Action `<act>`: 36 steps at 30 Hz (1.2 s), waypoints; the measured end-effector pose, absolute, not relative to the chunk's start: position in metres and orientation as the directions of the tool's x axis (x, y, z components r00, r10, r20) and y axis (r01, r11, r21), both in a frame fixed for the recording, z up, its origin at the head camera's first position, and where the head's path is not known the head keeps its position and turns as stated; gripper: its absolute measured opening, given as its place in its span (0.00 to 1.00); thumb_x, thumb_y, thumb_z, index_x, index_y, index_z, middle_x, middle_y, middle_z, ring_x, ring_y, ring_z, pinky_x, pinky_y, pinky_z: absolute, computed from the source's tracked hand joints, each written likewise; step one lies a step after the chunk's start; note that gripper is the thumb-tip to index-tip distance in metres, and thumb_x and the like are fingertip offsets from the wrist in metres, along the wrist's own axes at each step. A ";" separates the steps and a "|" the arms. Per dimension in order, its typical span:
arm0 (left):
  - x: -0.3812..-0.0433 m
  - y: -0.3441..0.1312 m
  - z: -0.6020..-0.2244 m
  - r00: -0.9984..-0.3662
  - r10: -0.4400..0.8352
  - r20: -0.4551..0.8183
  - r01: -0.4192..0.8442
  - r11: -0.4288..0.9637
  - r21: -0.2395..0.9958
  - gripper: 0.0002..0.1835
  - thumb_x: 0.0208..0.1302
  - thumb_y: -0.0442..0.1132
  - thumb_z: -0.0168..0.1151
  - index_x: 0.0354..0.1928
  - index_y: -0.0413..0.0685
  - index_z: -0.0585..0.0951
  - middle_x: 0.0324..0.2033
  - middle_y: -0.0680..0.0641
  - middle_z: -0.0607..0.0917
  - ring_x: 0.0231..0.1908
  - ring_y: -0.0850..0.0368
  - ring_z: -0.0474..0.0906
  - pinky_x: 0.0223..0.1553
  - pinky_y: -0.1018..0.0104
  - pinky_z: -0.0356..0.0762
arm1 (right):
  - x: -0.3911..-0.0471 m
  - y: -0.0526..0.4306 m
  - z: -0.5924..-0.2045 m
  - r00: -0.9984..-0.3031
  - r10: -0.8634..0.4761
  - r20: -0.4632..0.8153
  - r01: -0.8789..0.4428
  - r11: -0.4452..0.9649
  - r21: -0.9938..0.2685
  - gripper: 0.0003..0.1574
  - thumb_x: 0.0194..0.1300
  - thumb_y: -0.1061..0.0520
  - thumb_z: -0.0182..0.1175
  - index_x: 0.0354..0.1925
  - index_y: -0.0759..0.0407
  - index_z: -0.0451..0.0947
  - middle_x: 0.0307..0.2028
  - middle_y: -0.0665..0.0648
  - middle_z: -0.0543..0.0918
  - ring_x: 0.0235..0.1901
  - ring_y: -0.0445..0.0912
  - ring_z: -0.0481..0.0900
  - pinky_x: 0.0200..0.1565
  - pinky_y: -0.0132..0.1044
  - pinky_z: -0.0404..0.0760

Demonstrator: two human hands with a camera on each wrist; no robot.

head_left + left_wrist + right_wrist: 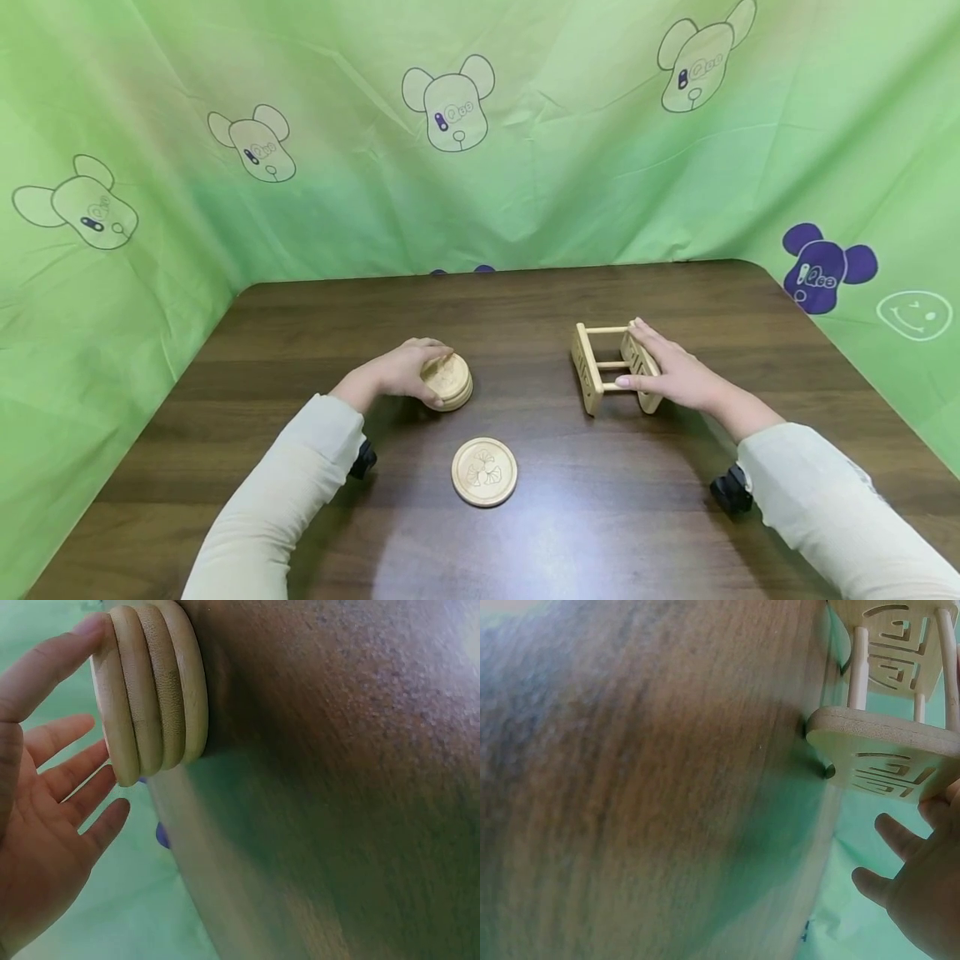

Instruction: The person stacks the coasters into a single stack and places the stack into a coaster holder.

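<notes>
In the head view, a stack of round wooden coasters stands on the table left of the middle. My left hand reaches over its left side. The left wrist view shows the thumb touching the rim of the top coaster, with the other fingers spread loosely. Nearer to me, one coaster with carved leaves lies flat. On the right stands a wooden coaster rack with two cut-out side panels joined by rods. My right hand holds its right panel, thumb on the inner side, ring and little fingers extended.
Everything rests on a dark brown wooden table. A green cloth printed with cartoon bear heads hangs behind and at both sides. Black wrist cameras sit under both cream sleeves.
</notes>
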State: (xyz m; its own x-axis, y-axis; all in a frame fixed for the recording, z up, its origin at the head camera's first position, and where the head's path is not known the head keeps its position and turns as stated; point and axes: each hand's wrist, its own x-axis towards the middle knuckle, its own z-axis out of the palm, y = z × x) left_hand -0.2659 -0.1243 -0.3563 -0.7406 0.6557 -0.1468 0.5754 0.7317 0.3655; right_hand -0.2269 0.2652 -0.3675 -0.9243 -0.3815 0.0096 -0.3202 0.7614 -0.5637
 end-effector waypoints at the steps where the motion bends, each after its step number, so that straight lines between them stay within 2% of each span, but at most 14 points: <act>1: -0.265 -0.125 -0.356 -0.740 0.657 -0.140 0.576 0.728 0.373 0.42 0.40 0.46 0.68 0.59 0.40 0.64 0.56 0.40 0.64 0.57 0.43 0.54 0.55 0.54 0.53 | -0.227 0.265 -0.368 -0.924 -0.383 0.010 -0.321 0.760 -0.565 0.55 0.53 0.43 0.58 0.64 0.68 0.41 0.64 0.67 0.40 0.59 0.67 0.40 0.52 0.62 0.44; 5: -0.265 -0.128 -0.359 -0.719 0.691 -0.074 0.614 0.681 0.400 0.42 0.41 0.51 0.67 0.59 0.42 0.64 0.56 0.42 0.65 0.57 0.45 0.55 0.55 0.55 0.53 | -0.227 0.265 -0.370 -0.922 -0.386 0.011 -0.325 0.760 -0.563 0.55 0.53 0.43 0.58 0.64 0.68 0.41 0.63 0.67 0.40 0.59 0.67 0.41 0.52 0.62 0.44; 11: -0.251 -0.125 -0.351 -0.684 0.729 -0.028 0.652 0.628 0.424 0.43 0.40 0.49 0.68 0.59 0.40 0.63 0.56 0.41 0.64 0.56 0.46 0.56 0.55 0.56 0.54 | -0.227 0.265 -0.370 -0.923 -0.384 0.006 -0.319 0.758 -0.570 0.55 0.53 0.43 0.58 0.64 0.68 0.41 0.64 0.67 0.40 0.59 0.66 0.40 0.52 0.62 0.43; 13: -0.243 -0.121 -0.346 -0.685 0.727 -0.040 0.648 0.633 0.423 0.42 0.39 0.46 0.69 0.59 0.38 0.64 0.56 0.40 0.64 0.56 0.46 0.56 0.55 0.55 0.54 | -0.227 0.265 -0.370 -0.923 -0.384 0.006 -0.317 0.754 -0.575 0.55 0.53 0.43 0.58 0.64 0.68 0.41 0.64 0.67 0.40 0.59 0.66 0.40 0.52 0.62 0.43; 24: -0.227 -0.111 -0.344 -0.609 0.793 -0.035 0.704 0.560 0.438 0.42 0.40 0.45 0.70 0.60 0.41 0.63 0.56 0.42 0.63 0.58 0.50 0.54 0.56 0.58 0.53 | -0.229 0.266 -0.369 -0.922 -0.388 0.011 -0.323 0.751 -0.576 0.55 0.53 0.44 0.58 0.64 0.68 0.40 0.64 0.67 0.38 0.59 0.66 0.40 0.52 0.62 0.43; 36: -0.211 -0.101 -0.347 -0.540 0.835 -0.107 0.733 0.529 0.427 0.41 0.41 0.43 0.68 0.60 0.41 0.62 0.58 0.43 0.62 0.58 0.53 0.54 0.56 0.63 0.53 | -0.229 0.265 -0.369 -0.922 -0.387 0.013 -0.323 0.751 -0.576 0.55 0.53 0.44 0.58 0.64 0.67 0.40 0.64 0.66 0.38 0.59 0.66 0.39 0.52 0.63 0.42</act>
State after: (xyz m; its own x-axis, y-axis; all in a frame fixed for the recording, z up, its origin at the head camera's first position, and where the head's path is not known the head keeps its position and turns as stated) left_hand -0.2105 -0.1013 -0.3470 -0.5402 0.8347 -0.1067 0.7331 0.5291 0.4273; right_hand -0.2288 0.2655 -0.3692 -0.9219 -0.3872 0.0127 -0.3233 0.7507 -0.5761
